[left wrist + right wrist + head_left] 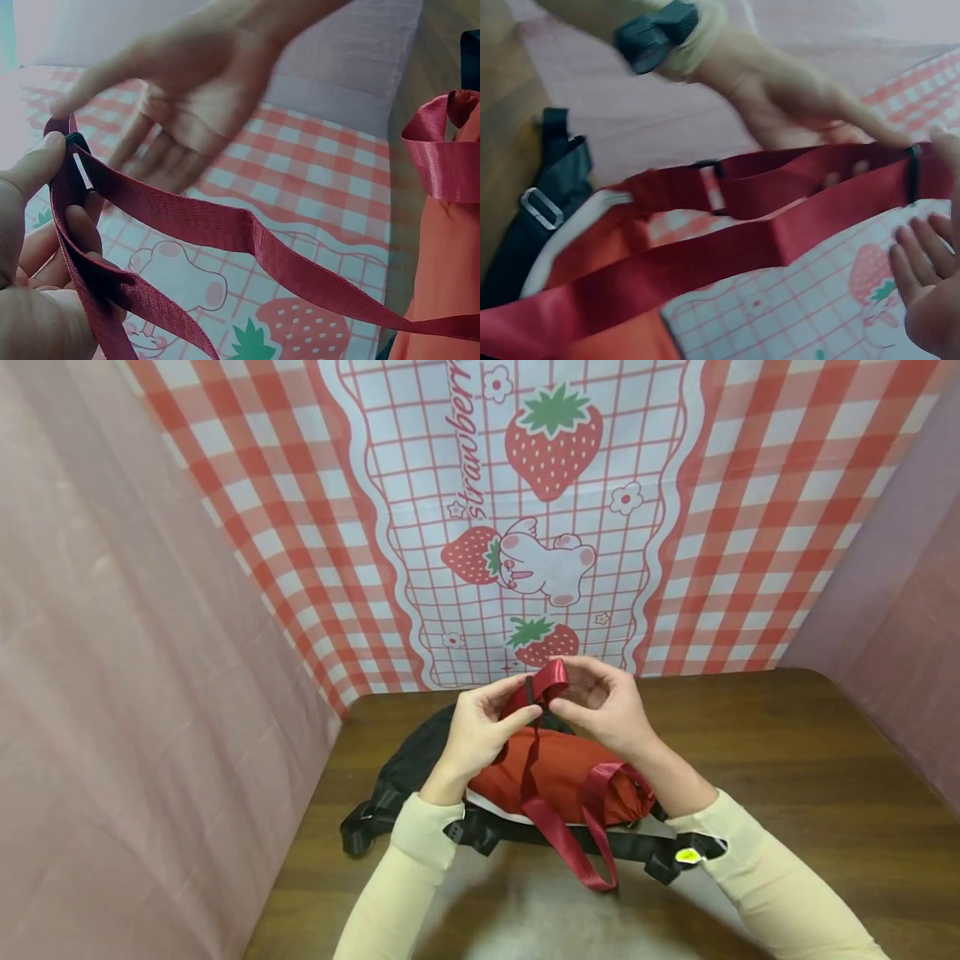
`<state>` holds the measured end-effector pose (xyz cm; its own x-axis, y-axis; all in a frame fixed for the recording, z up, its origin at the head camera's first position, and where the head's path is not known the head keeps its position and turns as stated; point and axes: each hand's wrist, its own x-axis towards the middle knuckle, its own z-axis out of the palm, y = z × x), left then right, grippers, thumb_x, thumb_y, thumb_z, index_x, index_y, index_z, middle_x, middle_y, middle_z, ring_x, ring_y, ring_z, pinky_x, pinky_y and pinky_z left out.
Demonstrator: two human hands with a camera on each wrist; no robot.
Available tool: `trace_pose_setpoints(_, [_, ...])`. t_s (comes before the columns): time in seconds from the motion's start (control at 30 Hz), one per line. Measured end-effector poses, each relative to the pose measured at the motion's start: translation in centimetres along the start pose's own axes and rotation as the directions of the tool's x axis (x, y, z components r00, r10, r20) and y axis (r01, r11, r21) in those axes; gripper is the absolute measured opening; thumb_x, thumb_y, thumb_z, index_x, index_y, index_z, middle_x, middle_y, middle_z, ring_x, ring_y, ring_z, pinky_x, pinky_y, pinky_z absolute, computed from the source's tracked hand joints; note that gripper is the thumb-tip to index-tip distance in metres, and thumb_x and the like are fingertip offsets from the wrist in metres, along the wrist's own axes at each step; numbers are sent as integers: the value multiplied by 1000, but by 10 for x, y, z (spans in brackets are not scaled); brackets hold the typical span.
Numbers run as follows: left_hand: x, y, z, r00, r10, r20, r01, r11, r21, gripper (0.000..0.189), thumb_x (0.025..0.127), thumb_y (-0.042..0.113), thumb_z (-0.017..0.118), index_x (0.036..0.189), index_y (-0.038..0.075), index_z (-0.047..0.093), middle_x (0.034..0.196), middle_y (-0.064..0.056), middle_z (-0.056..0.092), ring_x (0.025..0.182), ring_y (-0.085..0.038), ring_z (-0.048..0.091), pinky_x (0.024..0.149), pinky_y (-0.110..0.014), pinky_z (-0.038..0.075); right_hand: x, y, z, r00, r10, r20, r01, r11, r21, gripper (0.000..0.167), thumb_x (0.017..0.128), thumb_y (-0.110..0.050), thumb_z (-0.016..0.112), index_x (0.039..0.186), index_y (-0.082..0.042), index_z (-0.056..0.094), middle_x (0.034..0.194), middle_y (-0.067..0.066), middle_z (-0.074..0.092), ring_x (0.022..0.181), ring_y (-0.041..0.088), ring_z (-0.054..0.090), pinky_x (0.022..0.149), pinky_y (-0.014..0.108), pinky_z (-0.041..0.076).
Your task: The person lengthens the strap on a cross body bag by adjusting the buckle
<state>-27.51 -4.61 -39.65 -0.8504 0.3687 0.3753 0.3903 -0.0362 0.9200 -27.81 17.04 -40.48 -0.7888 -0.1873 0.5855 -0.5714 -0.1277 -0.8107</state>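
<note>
A shiny dark red strap [551,831] hangs in a long loop from a rolled orange-red bag [577,764]. Above the bag my left hand [480,727] pinches the strap beside a black slider buckle [529,690], thumb on one face and fingers behind. Just to its right, my right hand [611,706] holds the folded end of the strap that sticks out past the slider. The left wrist view shows the strap [172,210] running double through the slider. Over in the right wrist view, the slider [913,174] lies between both hands, and a second black buckle [711,187] sits further along the strap.
A black bag [423,747] with black webbing straps lies under and behind the orange-red one on the brown wooden table [780,760]. A red-and-white strawberry cloth [517,477] hangs at the back. Pink curtains [150,693] stand at the sides.
</note>
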Motion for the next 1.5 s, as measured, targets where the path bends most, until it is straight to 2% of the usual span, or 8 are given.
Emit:
trace_pose_setpoints(0.17, [1, 2, 1, 1000, -1, -13, 1, 1000, -2, 49, 100, 1, 73, 147, -3, 61, 143, -23, 68, 121, -22, 72, 96, -23, 61, -7, 13, 10, 996, 65, 56, -57, 991, -125, 36, 88, 4, 84, 123, 7, 75, 104, -13, 81, 99, 7, 78, 85, 25, 65])
trace_pose_setpoints(0.4, [1, 1, 0, 999, 4, -52, -6, 1000, -24, 48, 99, 2, 74, 146, -2, 62, 142, -23, 68, 121, -20, 72, 98, -23, 60, -17, 25, 15, 993, 97, 74, -83, 982, -169, 34, 89, 5, 81, 122, 5, 76, 108, 17, 81, 96, 7, 78, 84, 25, 65])
trace_pose_setpoints(0.63, [0, 1, 0, 998, 6, -57, -8, 999, -32, 47, 100, 2, 73, 146, 0, 63, 142, -22, 68, 121, -19, 73, 97, -24, 61, -14, 21, 20, 999, 26, 47, -19, 987, -157, 40, 89, 4, 82, 128, 2, 75, 111, 2, 82, 100, 8, 79, 88, 26, 65])
trace_pose_setpoints(0.77, [0, 1, -1, 998, 21, -56, -23, 999, -36, 48, 100, 2, 73, 146, -2, 62, 142, -24, 68, 122, -17, 72, 100, -24, 60, -18, 23, 20, 999, 40, 27, -34, 982, -187, 35, 88, 5, 83, 122, 4, 77, 108, 11, 82, 96, 5, 78, 85, 30, 66])
trace_pose_setpoints(0.97, [0, 2, -6, 997, 32, -72, -33, 999, -22, 49, 100, 3, 73, 147, -4, 60, 140, -25, 69, 118, -12, 73, 97, -23, 60, -28, 31, 8, 991, 100, 89, -72, 959, -273, 38, 89, 1, 84, 126, 4, 75, 114, 24, 79, 99, 0, 76, 88, 25, 64])
trace_pose_setpoints(1.2, [1, 4, -5, 999, -9, -48, 7, 999, -45, 47, 100, 2, 73, 145, 0, 64, 141, -24, 69, 119, -14, 73, 99, -26, 61, 4, -2, -3, 993, 4, 117, 23, 974, -225, 37, 98, -2, 74, 135, 1, 70, 124, 24, 74, 107, 7, 75, 94, 23, 61])
trace_pose_setpoints(1.4, [1, 6, -4, 1000, -15, -20, 14, 999, -50, 47, 99, 0, 74, 144, 0, 65, 141, -22, 69, 116, -12, 72, 98, -25, 61, 27, -24, -10, 969, 65, 236, 15, 946, -324, 27, 93, -6, 82, 119, -9, 80, 111, 11, 79, 100, 12, 75, 90, 24, 62])
trace_pose_setpoints(1.5, [0, 5, -3, 1000, -2, -1, 2, 1000, -31, 47, 97, -2, 75, 143, -2, 65, 140, -22, 70, 114, -12, 72, 97, -25, 61, 28, -25, -11, 965, 87, 247, 6, 936, -353, 24, 91, -3, 83, 114, -8, 79, 109, 10, 78, 101, 13, 74, 90, 25, 62])
